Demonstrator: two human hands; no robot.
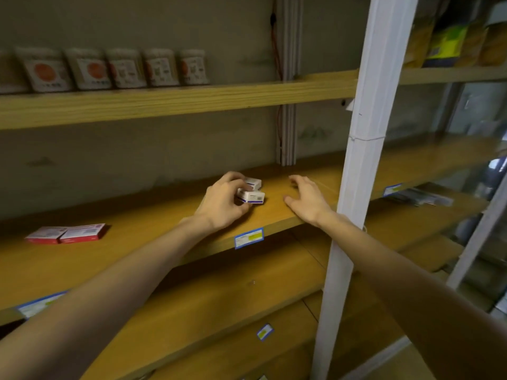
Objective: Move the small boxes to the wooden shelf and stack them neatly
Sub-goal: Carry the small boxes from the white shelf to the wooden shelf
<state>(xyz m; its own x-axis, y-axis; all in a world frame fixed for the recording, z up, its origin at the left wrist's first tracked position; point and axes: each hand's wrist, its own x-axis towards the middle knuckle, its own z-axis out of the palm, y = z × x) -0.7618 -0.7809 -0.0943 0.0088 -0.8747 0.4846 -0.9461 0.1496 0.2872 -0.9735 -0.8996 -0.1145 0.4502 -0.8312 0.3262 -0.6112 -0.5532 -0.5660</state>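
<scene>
Left hand (222, 204) fingers grip two small white boxes (251, 194) on wooden shelf (153, 242); right hand (307, 198) spread wide, holding nothing. Risk: one-handed release skews the stack.

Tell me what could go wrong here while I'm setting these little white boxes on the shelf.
The left hand grips two white boxes at once; letting go unevenly could leave them askew, not stacked. The right hand hovers open beside them, holding nothing, so a slip may go uncaught. They sit fairly near the shelf front edge, so a nudge might push one off.
</scene>
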